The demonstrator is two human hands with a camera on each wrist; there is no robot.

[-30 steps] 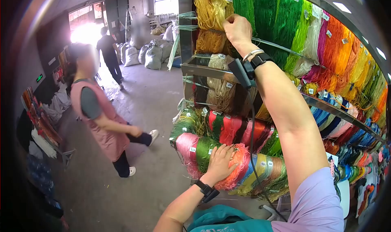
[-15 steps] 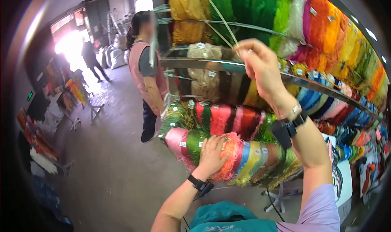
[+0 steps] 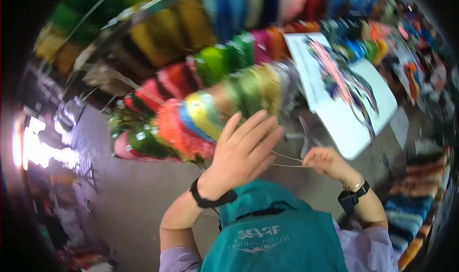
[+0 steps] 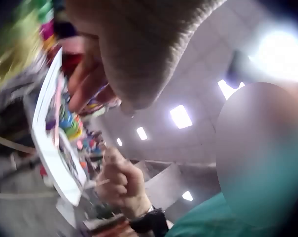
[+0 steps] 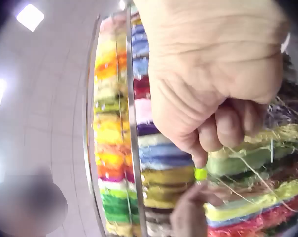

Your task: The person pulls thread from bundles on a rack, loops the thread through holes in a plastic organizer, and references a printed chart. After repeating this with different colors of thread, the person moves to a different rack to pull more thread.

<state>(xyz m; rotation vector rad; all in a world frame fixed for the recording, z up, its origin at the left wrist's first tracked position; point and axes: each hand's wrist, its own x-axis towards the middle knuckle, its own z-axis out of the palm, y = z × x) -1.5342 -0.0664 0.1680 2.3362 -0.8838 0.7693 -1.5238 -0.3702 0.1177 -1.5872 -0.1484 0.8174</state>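
Observation:
My right hand (image 3: pixel 327 162) pinches a pale thread (image 3: pixel 289 166) with its fingers curled, low in front of my body. Two thin strands of the thread run left from it and pass behind my left hand (image 3: pixel 246 150). That left hand has its fingers straight, raised in front of the row of coloured thread skeins (image 3: pixel 222 100). In the left wrist view the curled right hand (image 4: pixel 122 180) appears beyond the left palm. The right wrist view shows the right hand (image 5: pixel 218 74) with curled fingers, loose strands crossing the skeins below.
A white board (image 3: pixel 351 133) with a pink and dark bundle of threads (image 3: pixel 337 76) lies right of the skeins. Racks of more skeins (image 3: pixel 177 28) rise behind. Folded coloured yarns (image 3: pixel 411 200) lie at the right. My green apron (image 3: pixel 282 238) is below the hands.
My right hand has come down from the upper rack with the pale thread, to the lower right. The left hand has lifted off the skeins. The head view has turned, and the person in pink is out of view.

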